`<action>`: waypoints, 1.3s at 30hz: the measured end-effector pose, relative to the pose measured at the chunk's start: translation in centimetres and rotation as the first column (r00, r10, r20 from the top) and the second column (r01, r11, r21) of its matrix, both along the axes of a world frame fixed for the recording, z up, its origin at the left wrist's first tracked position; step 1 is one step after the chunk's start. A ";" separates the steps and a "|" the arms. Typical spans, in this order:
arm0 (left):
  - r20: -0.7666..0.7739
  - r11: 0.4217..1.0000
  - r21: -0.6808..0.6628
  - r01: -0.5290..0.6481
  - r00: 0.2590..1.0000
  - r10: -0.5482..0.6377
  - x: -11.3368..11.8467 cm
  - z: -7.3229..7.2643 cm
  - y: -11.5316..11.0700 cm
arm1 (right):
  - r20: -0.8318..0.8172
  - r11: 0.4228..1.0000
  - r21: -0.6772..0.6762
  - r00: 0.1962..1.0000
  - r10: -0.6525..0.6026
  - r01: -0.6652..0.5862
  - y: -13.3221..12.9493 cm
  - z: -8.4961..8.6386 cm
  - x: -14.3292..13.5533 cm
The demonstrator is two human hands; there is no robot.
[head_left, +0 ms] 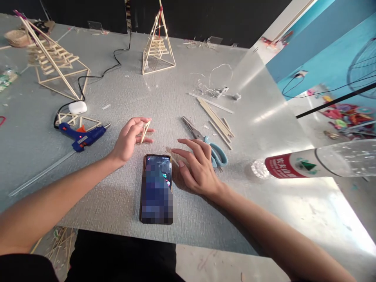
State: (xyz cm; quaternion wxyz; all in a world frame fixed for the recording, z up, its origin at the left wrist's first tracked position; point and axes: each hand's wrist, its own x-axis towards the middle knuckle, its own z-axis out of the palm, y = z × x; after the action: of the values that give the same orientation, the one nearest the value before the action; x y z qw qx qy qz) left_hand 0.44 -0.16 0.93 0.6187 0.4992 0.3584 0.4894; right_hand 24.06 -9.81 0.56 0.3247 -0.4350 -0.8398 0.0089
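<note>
Wooden sticks (145,133) are pinched by the left hand (127,137). Near the table (199,225) edge, the right hand (199,164) is spread.

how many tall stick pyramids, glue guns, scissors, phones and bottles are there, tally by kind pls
tall stick pyramids: 2
glue gun: 1
pair of scissors: 1
phone: 1
bottle: 1
total: 6

Left hand (127,139) edge-on, fingers (142,120) in a pinch; right hand (201,168) palm down, fingers loosely apart.
</note>
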 end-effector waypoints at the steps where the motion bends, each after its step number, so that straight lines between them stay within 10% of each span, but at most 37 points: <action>1: 0.003 1.000 0.004 -0.017 1.000 0.017 0.0 0.1 0.0 | 0.001 1.000 0.004 1.000 -0.003 0.003 0.0 0.0 0.0; 12: 0.054 0.995 -0.009 -0.095 0.994 0.095 0.2 -0.2 0.3 | 0.006 1.000 0.007 1.000 0.019 -0.019 0.2 -0.1 0.1; 19: -0.166 0.967 0.250 -0.048 0.982 0.092 0.1 -1.2 0.1 | 0.003 0.999 -0.004 0.999 0.033 -0.033 0.2 0.0 0.1; 22: -0.410 0.854 0.515 0.072 0.896 0.172 -0.2 -0.7 0.3 | 0.001 0.999 0.000 0.999 0.038 -0.038 0.2 -0.1 0.1; 27: -0.749 0.475 0.656 0.587 0.580 0.319 -1.5 -0.1 1.9 | 0.007 0.999 0.005 0.999 0.048 -0.048 0.2 -0.2 0.1; 39: -0.698 0.421 0.715 0.558 0.533 0.479 -1.8 -0.5 1.6 | 0.016 0.998 0.021 0.999 0.050 -0.051 0.1 -0.4 0.1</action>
State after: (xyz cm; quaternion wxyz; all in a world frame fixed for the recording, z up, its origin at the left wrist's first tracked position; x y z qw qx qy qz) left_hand -1.33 1.45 0.44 0.0005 0.9239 0.2689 0.2722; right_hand 24.20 -9.71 0.20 0.3227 -0.4102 -0.8530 0.0049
